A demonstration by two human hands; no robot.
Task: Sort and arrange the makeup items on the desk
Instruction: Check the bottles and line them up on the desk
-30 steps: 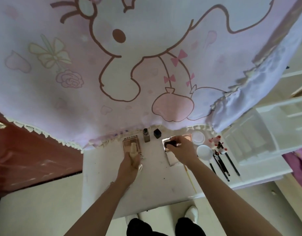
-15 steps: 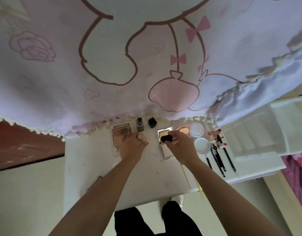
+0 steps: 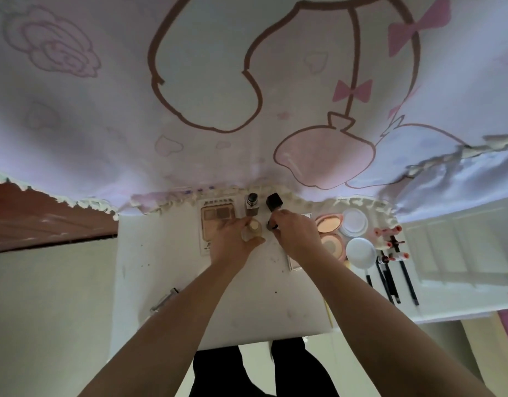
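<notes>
Left hand (image 3: 232, 242) curls round a pale beige bottle (image 3: 253, 228), which shows its round cream top and sits just right of the eyeshadow palette (image 3: 217, 214) on the white desk (image 3: 161, 267). Right hand (image 3: 297, 239) pinches a small dark item (image 3: 271, 224), too hidden to identify, further right of the palette. Beyond, right of the palette's far end, stand a dark-capped brown bottle (image 3: 251, 206) and a black cube-capped bottle (image 3: 274, 202), slightly apart, beneath the pink curtain (image 3: 247, 110).

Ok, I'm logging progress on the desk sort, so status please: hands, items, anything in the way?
Left hand grips beige bottle. Right hand pinches small dark item. Brown bottle and black cube stand close behind; tight spacing.
</notes>
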